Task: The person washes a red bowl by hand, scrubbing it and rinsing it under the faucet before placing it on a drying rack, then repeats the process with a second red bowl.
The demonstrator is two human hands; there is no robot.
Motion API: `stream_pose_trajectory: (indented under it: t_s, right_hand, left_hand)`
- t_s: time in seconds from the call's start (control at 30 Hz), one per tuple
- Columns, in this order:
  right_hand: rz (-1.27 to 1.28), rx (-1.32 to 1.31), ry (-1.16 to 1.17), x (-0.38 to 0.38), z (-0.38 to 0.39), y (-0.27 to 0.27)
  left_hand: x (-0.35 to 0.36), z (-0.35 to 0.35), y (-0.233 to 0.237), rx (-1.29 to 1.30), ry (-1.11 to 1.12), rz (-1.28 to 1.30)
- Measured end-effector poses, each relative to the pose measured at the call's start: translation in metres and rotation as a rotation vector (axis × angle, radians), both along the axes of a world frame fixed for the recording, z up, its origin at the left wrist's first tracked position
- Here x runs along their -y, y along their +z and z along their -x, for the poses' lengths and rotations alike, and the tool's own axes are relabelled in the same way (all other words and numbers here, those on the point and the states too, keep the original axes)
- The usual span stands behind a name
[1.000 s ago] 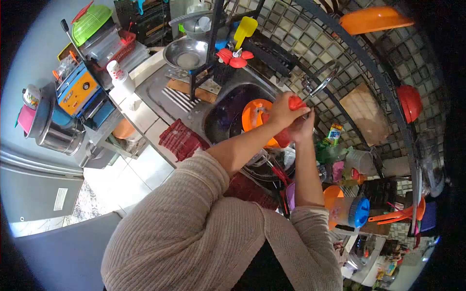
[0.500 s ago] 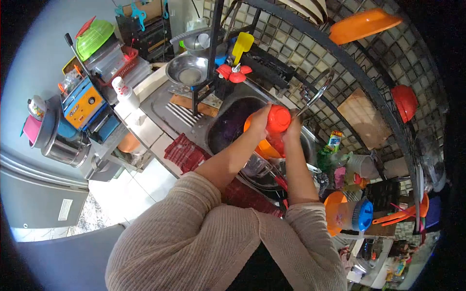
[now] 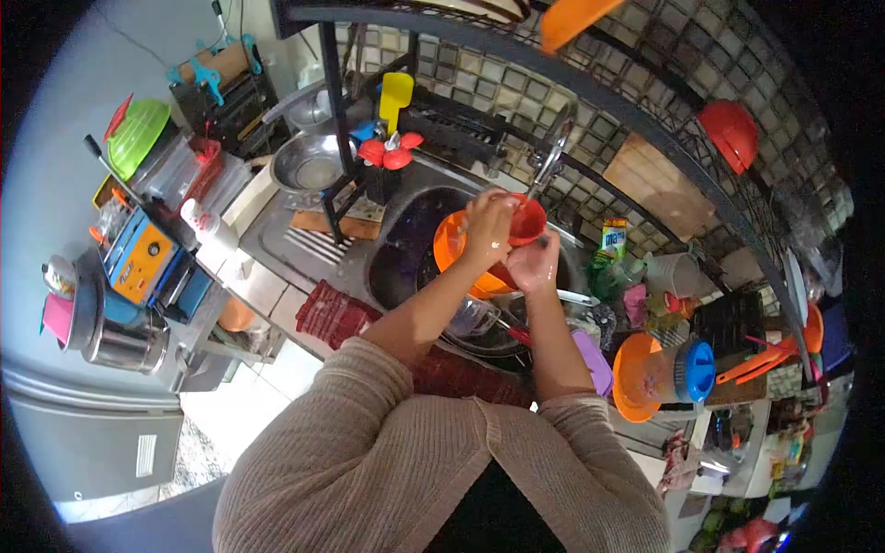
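A small red bowl (image 3: 528, 221) is tilted so that its inside shows, just below the curved tap (image 3: 558, 147). My left hand (image 3: 489, 229) grips it from the left, fingers bent over its rim, with a white fleck of suds on the back. From below and the right, my right hand (image 3: 535, 264) supports the bowl with its wet palm turned up; part of its fingers is hidden behind the bowl. Beneath both hands, a large orange basin (image 3: 449, 241) stands in the metal sink (image 3: 383, 267). A clear vessel (image 3: 472, 316) lies by the sink's front edge.
A dark red cloth (image 3: 336, 309) lies along the counter's front edge. A black rack (image 3: 608, 64) arches over the sink. At right are an orange plate (image 3: 631, 369) and a blue-lidded jug (image 3: 696, 370). A steel bowl (image 3: 313, 164) stands at left.
The red bowl has turned from showing its outer base to showing its inside. My right palm has rolled upward. The camera view has shifted, and a purple item now shows beside my right forearm.
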State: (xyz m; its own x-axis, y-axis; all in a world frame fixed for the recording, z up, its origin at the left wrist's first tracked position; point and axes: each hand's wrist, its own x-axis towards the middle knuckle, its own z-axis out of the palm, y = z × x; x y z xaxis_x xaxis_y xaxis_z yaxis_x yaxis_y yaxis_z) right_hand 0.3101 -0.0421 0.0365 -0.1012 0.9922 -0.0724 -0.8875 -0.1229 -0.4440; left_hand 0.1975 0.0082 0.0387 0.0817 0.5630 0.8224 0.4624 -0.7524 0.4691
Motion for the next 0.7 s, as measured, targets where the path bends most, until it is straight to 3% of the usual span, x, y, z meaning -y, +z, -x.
stream_pose_trajectory:
  t_s: [0.03,0.1,0.17,0.23,0.3,0.37,0.43,0.5,0.57,0.63,0.7]
  right_hand:
    - [-0.006,-0.006,-0.01,0.0,-0.003,-0.004]
    - [-0.01,-0.167,0.038,-0.001,-0.006,-0.013]
    - [-0.006,-0.196,0.047,0.0,-0.006,-0.01]
    - [0.032,-0.276,0.223,-0.004,-0.006,-0.005]
    - [0.007,-0.148,0.174,-0.011,0.005,0.012]
    - [-0.014,-0.019,0.126,-0.022,0.014,0.02]
    - [-0.041,0.535,-0.108,-0.032,0.02,0.021]
    - [0.001,0.6,-0.191,-0.04,0.024,0.021]
    - [-0.635,1.608,-0.494,-0.041,0.018,0.024]
    - [-0.592,1.725,-0.551,-0.023,0.023,0.037]
    - [-0.996,2.143,-0.675,-0.012,0.016,0.044]
  left_hand:
    - [-0.005,-0.001,-0.006,-0.006,-0.01,-0.006]
    - [-0.022,0.0,-0.024,0.481,-0.258,0.447]
    - [-0.034,0.0,-0.048,0.612,-0.319,0.527]
    - [-0.016,0.013,-0.037,1.181,-0.431,1.273]
    - [-0.022,0.02,-0.056,1.252,-0.522,1.333]
    - [-0.033,0.019,-0.075,1.445,-1.09,1.625]
    - [-0.026,0.022,-0.067,1.395,-0.952,1.627]
    - [-0.022,0.016,-0.052,1.323,-0.819,1.662]
    - [-0.014,0.014,-0.034,1.385,-0.739,1.662]
    - [-0.007,0.01,-0.02,1.521,-1.035,1.496]
    - [-0.009,-0.004,-0.013,1.513,-0.93,1.497]
